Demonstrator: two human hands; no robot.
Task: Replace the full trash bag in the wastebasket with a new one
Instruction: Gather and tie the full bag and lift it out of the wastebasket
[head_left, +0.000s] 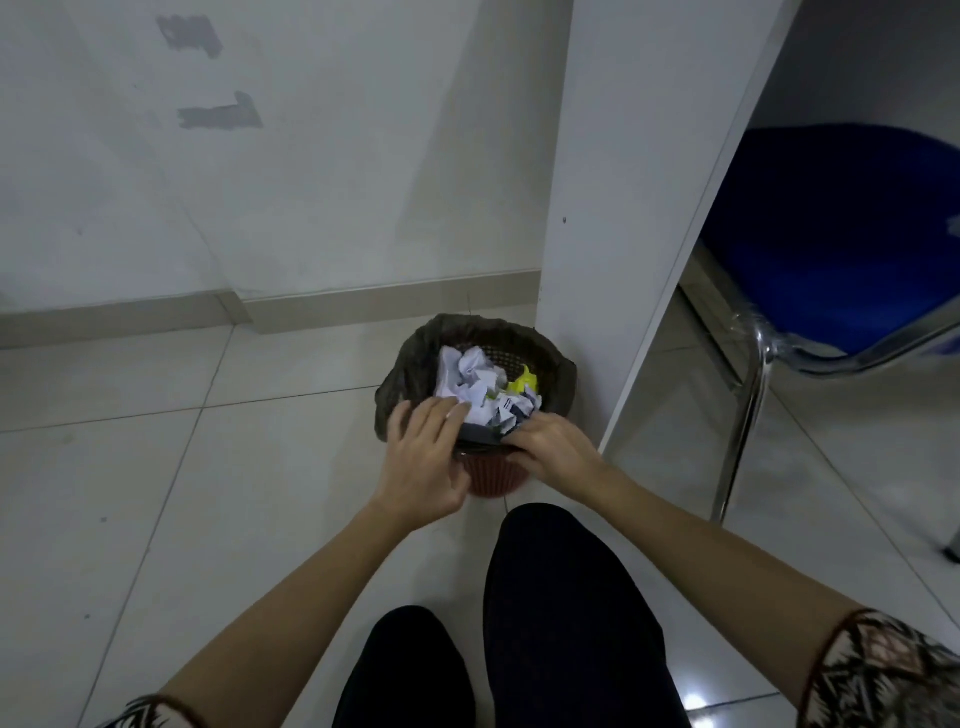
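A small reddish-brown mesh wastebasket stands on the tiled floor against a white panel. A dark translucent trash bag lines it, folded over the rim, and holds crumpled white paper and a yellow scrap. My left hand rests on the near left rim, fingers spread over the bag's edge. My right hand pinches the bag's edge at the near right rim. The near rim is partly hidden by both hands.
A white desk side panel rises just right of the basket. A blue chair with chrome legs stands under the desk. A wall and skirting board run behind. My dark-trousered knees are close in front.
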